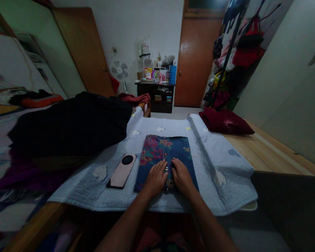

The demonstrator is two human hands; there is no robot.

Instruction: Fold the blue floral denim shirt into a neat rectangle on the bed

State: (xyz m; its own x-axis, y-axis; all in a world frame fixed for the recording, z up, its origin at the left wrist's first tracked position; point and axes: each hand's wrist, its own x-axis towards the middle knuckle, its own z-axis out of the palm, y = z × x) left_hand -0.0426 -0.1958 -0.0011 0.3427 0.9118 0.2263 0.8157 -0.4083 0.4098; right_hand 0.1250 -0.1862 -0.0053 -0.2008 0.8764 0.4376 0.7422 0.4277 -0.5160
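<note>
A dark blue garment [180, 148] printed with red and orange flowers lies folded into a neat rectangle, a row of metal buttons running down its middle. My left hand [156, 177] rests flat on its left half, fingertips near the buttons. On the other side of the button row, my right hand [183, 177] lies with its fingers spread on the cloth, slightly bent. Neither hand grips anything. Left of the garment is a pink phone [123, 173], its round black camera facing up. Beneath both is a pale blue quilted cover [210, 189].
A heap of black clothing [73, 126] sits to the left. A dark red cushion [227, 120] lies at the right on a wooden ledge [273, 150]. Farther back are a dark cabinet [154, 105], a white fan [119, 70] and a wooden door [194, 63].
</note>
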